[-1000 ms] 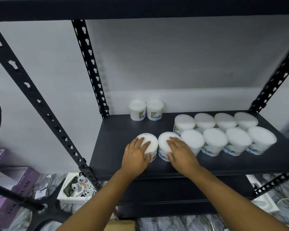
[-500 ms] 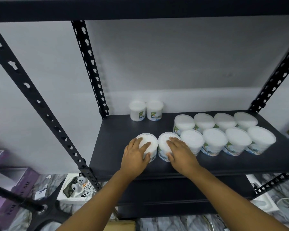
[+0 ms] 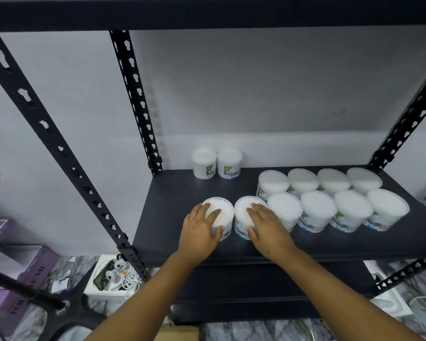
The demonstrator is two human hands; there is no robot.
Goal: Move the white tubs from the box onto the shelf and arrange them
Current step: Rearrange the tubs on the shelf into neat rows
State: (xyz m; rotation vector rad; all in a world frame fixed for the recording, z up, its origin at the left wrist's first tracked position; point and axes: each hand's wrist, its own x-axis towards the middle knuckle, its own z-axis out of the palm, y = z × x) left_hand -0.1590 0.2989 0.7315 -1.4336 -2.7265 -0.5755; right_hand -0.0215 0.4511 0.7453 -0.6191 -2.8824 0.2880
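On the black metal shelf (image 3: 182, 205) I count twelve round white plastic tubs, my left hand (image 3: 202, 230) and right hand (image 3: 266, 227) gripping the front-left pair (image 3: 225, 207); remaining box stock I can't see.

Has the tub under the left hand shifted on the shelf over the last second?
No. The tub under the left hand sits equally far from the shelf's front edge and the neighbouring tub.

Purple boxes (image 3: 15, 279) beside white tray (image 3: 111, 279)
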